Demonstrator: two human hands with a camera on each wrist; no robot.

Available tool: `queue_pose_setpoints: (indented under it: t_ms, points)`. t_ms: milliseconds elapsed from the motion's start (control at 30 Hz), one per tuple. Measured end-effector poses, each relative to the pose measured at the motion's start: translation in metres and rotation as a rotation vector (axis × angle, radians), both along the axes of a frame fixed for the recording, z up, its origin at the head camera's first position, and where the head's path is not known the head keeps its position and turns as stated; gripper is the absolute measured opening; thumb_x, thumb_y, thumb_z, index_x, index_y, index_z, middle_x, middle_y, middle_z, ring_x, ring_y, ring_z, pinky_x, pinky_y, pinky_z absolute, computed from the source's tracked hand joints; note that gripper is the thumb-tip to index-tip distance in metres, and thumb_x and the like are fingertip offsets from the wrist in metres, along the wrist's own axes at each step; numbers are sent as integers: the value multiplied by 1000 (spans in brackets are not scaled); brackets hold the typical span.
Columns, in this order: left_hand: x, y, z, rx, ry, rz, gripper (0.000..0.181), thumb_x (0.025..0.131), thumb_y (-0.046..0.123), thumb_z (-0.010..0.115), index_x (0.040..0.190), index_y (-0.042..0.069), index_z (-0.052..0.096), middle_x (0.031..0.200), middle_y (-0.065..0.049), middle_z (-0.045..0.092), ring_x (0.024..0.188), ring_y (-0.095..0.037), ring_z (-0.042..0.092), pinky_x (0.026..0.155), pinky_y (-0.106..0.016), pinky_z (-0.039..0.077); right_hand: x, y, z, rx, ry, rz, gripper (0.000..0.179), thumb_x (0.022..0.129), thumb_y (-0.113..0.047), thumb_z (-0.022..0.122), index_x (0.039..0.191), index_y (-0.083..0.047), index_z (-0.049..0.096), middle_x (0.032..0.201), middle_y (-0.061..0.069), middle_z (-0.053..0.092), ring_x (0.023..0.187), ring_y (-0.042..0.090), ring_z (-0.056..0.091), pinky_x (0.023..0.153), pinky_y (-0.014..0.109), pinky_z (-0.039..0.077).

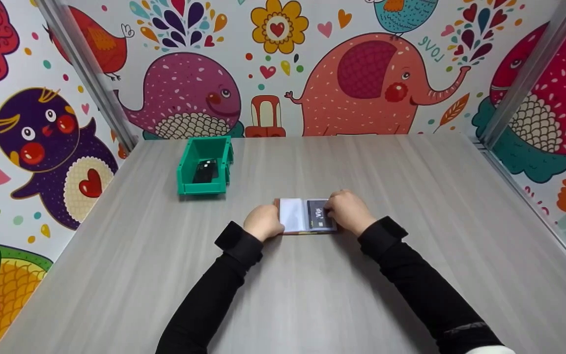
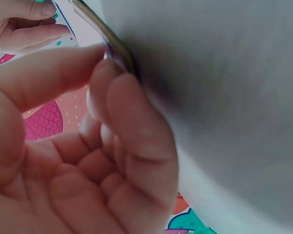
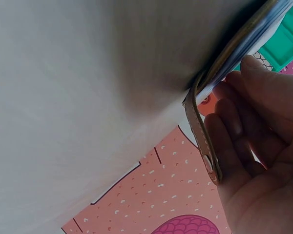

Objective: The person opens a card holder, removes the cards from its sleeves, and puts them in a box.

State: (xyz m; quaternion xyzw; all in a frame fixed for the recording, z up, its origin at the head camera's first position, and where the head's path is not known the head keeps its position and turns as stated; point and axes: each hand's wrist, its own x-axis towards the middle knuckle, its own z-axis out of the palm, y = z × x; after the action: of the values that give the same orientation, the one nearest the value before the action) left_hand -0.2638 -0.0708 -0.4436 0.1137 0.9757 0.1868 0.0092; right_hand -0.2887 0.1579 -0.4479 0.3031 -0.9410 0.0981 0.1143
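Note:
A small card holder (image 1: pixel 292 215) with a brown cover lies spread open on the table, clear sleeves facing up. In its right-hand page sits a dark card (image 1: pixel 316 215) with "Vip" printed on it. My left hand (image 1: pixel 264 222) pinches the holder's left edge between thumb and fingers, as the left wrist view also shows. Over the card's right side, my right hand (image 1: pixel 349 211) has its thumb and fingertips at the card's edge, which they partly hide. A strap with a snap button (image 3: pixel 203 139) sticks out from the holder beside my right fingers.
A green bin (image 1: pixel 203 189) stands at the back left of the table (image 1: pixel 283 295), with dark card-like items (image 1: pixel 205 171) inside. Patterned walls with cartoon animals close off the back and both sides. Metal posts (image 1: pixel 86 73) stand at the corners.

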Motion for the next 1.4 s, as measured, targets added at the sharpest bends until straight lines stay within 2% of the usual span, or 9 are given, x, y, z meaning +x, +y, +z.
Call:
queue_pose_setpoints:
  t_ms: [500,733,833,967,1400]
  points:
    - [-1,0,0,5,-17,-11,16,77,5,71,87,-6,66,89,-18,70,79,-33,64,77,-46,52,-1,0,-1,-14,-25,-12,8,78,2,78,86,1,76,89,16,70,87,34,65,90,45,49]
    - [0,0,0,7,2,-22,12,76,5,70,82,-5,65,84,-17,69,76,-32,63,75,-46,52,0,2,1,-61,-25,-17,11,77,3,78,87,0,77,90,15,71,88,34,64,84,45,50]
    - [0,0,0,12,6,-23,10,76,4,70,79,-4,64,82,-16,68,73,-31,62,74,-47,52,-1,2,2,-73,-12,-13,10,76,4,78,85,0,77,89,14,71,88,34,65,87,45,49]
    - [0,0,0,14,2,-20,13,76,5,70,82,-5,65,85,-17,69,75,-31,63,75,-46,52,-2,3,2,-72,-9,-23,10,76,4,78,85,0,77,89,14,72,89,34,65,89,45,49]
    - [1,0,1,13,-18,-6,16,76,6,71,86,-6,66,88,-18,69,80,-33,64,77,-46,52,0,3,-1,-47,-29,-56,11,77,1,77,87,-2,78,89,15,69,85,35,62,79,46,51]
